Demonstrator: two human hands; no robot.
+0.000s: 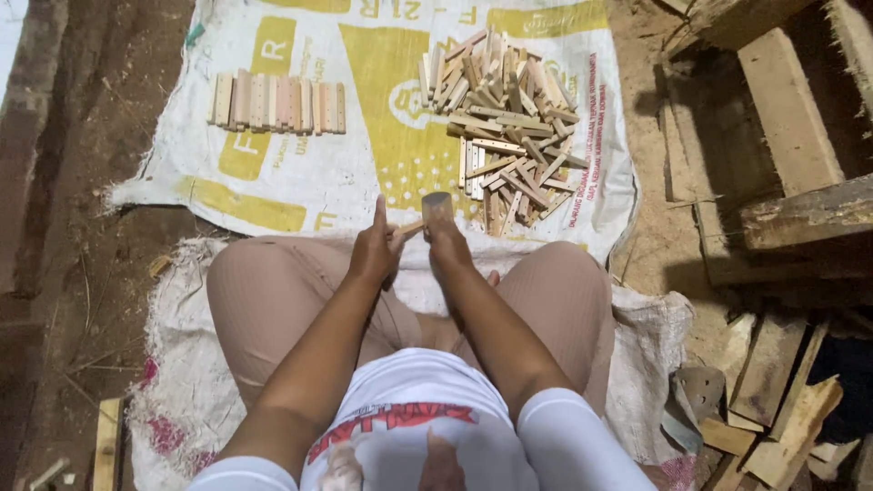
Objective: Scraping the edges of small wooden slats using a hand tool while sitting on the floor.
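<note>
From the head camera we look down at our own lap: we sit cross-legged on a pale cloth (pixel 650 350) laid over bare earth, with both arms stretched forward so the work sits between our knees, close to the supply.

Our left hand (pixel 375 250) is closed round a thin light stick (pixel 411 228), index finger raised and pointing ahead; the stick runs across to the right hand. Our right hand (pixel 447 238) is clenched on a small block (pixel 437 204) that stands above the fist. Both meet just at the near edge of the sack (pixel 300 173), a white-and-yellow sheet spread flat, seemingly to keep the wood off the dirt.

The block is short, greyish-brown and blunt-topped; whether it is wood or metal we cannot tell. The stick is pale, narrow and only partly visible.

Just beyond the hands lies a loose heap (pixel 505 118) of pale slats, criss-crossed and within easy reach. Well apart to the left, a neat row (pixel 277 103) of slats lies side by side. Rough planks (pixel 787 109) and offcuts (pixel 773 409) lie at the right.
</note>
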